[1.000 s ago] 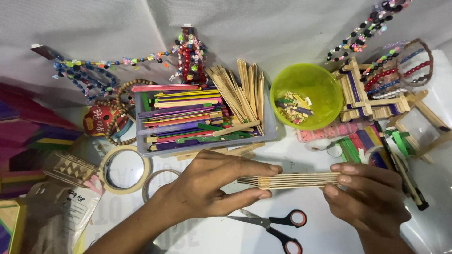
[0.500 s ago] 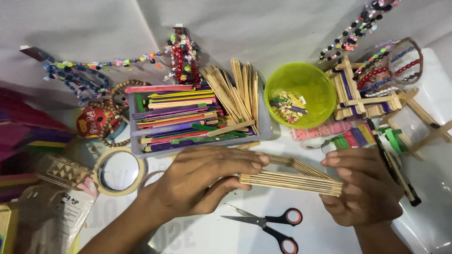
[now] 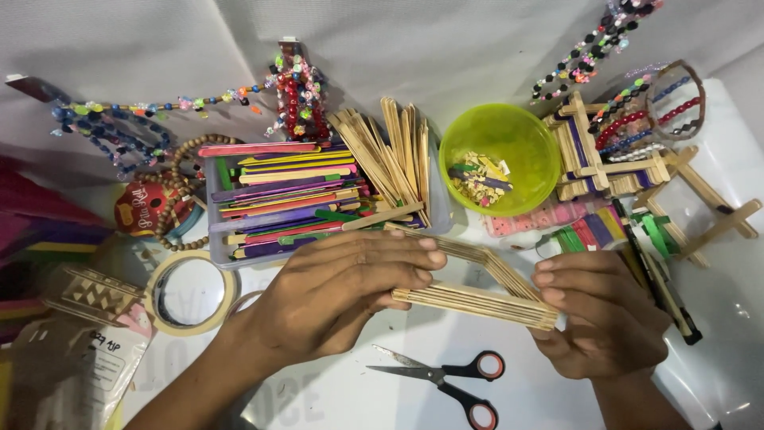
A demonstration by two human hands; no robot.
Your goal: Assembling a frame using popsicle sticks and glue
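Craft-stick frame point(image 3: 477, 283), plain wood, several layers stacked into an angled open shape, is hovering above the white worktop point(image 3: 334, 398), between both hands. Left hand point(image 3: 334, 299) is pinching its left end, fingers over the top, thumb beneath. Right hand point(image 3: 605, 314) is gripping the right end, fingertips curled on the corner. Layers already appear joined; the frame is looking partly built, with no decoration on it. Loose sticks are filling the tray point(image 3: 215, 247); scissors point(image 3: 450, 378) are lying just below, untouched; green bowl point(image 3: 501, 159) is sitting behind.
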